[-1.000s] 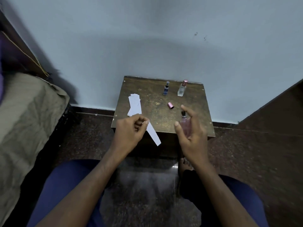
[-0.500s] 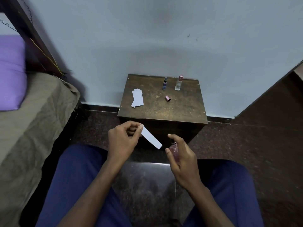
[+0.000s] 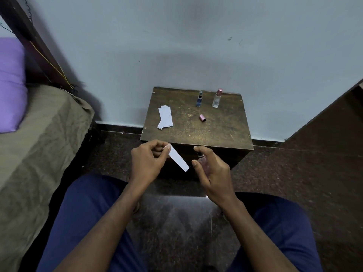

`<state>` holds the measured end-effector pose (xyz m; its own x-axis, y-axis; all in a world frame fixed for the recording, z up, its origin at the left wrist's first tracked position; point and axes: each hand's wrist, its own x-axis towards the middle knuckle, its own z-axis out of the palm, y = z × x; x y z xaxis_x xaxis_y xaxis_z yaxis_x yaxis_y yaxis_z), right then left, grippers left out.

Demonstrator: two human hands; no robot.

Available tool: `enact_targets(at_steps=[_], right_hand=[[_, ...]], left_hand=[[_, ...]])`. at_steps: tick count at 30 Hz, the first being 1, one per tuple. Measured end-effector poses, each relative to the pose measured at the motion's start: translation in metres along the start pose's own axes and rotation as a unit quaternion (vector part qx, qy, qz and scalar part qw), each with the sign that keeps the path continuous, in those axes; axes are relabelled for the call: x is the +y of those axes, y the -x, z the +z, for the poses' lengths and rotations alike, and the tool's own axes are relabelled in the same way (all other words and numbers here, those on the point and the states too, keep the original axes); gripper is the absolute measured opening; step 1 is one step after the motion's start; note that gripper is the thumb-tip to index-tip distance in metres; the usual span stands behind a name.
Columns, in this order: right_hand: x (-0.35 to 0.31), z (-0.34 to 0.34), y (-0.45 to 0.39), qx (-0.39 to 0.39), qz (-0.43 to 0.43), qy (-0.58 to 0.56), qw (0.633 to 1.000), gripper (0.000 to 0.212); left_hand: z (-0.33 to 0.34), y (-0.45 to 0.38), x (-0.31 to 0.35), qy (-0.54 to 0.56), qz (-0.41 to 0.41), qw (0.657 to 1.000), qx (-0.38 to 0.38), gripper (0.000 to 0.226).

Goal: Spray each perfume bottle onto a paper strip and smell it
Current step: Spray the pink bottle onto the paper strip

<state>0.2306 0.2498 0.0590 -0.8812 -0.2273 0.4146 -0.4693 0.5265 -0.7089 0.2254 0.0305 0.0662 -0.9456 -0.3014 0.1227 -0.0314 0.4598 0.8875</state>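
A small, scuffed dark wooden table [image 3: 216,130] stands against the pale wall, and the person sits in front of it with both hands held just off its near edge. Toward the table's left edge lies a loose stack of white paper strips [image 3: 165,117]; near the back edge stand a small blue spray bottle [image 3: 199,99] and, to its right, a clear glass bottle with a pink cap [image 3: 217,98], both seemingly untouched. A loose pink cap [image 3: 202,117] lies on its side near the table's middle. The left hand [image 3: 149,163] pinches one end of a single white paper strip [image 3: 178,158] between thumb and fingertips, the free end slanting toward the right hand [image 3: 214,171]. That hand is wrapped around a pinkish clear perfume bottle [image 3: 203,161], forefinger resting on the sprayer. The task looks to be at its first spray: smelling this strip and both standing bottles remain.
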Motion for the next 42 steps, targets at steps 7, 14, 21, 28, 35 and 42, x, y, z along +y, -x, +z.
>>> enact_targets(at_steps=[7,14,21,28,35,42], right_hand=[[0.014,0.005,-0.004,0.012,-0.02,0.003,1.0,0.033],[0.019,0.02,-0.008,0.012,-0.034,-0.02,0.999,0.033],[0.018,0.022,-0.007,0.017,-0.03,-0.027,0.999,0.03],[0.016,0.018,-0.006,0.016,-0.033,-0.043,0.998,0.029],[0.016,0.012,0.0,-0.006,-0.068,-0.062,0.996,0.031],[0.021,0.001,0.003,0.015,-0.073,-0.038,0.996,0.025]], left_hand=[[0.011,-0.011,0.002,0.002,0.012,1.0,-0.006,0.01],[0.007,-0.007,-0.002,-0.018,0.021,1.0,0.001,0.01],[0.004,-0.004,-0.002,-0.017,0.005,1.0,0.0,0.01],[0.004,0.0,0.0,-0.03,0.008,0.999,-0.009,0.011],[0.002,-0.001,-0.005,-0.014,-0.009,1.0,-0.003,0.01],[0.005,-0.006,-0.006,0.017,-0.026,1.0,0.005,0.009]])
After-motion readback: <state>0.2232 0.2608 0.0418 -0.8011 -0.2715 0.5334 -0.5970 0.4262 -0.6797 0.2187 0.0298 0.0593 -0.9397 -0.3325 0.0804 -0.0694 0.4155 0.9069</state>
